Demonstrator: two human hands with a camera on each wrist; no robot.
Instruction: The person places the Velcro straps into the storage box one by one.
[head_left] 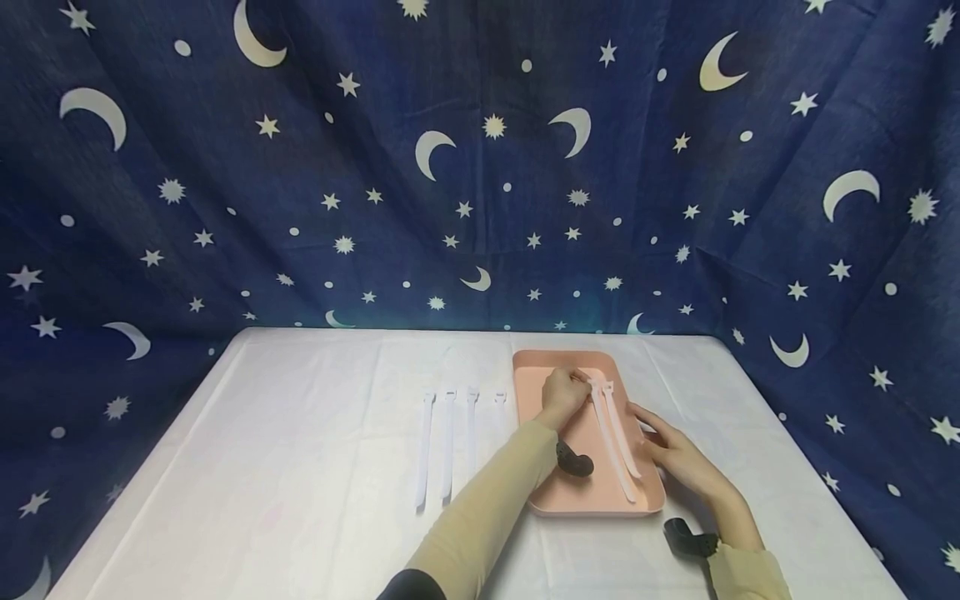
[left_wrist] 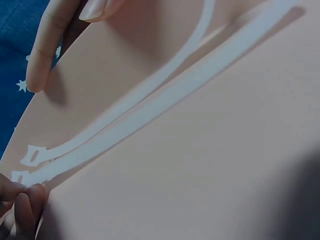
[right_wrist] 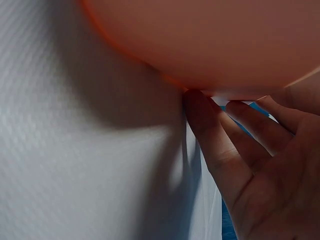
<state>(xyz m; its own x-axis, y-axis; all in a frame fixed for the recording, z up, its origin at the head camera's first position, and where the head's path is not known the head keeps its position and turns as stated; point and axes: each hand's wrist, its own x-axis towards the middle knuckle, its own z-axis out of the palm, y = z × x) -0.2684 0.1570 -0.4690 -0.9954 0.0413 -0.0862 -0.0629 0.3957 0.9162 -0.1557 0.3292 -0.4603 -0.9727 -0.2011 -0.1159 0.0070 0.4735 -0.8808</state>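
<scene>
My left hand is over the upper part of a pink tray. Its fingertips pinch the slotted head of a white cable strap that lies lengthwise in the tray. Close beside that strap runs a second white cable strap, its slotted head near the first one's. At the tray's right side, my right hand has its fingers fairly straight against the rim. In the right wrist view, its fingertips meet the tray's outer edge from below.
Left of the tray, several more white straps lie roughly parallel on the white-covered table, some partly hidden by my left sleeve. A dark blue curtain with moons and stars hangs behind. Black wrist devices sit on both wrists.
</scene>
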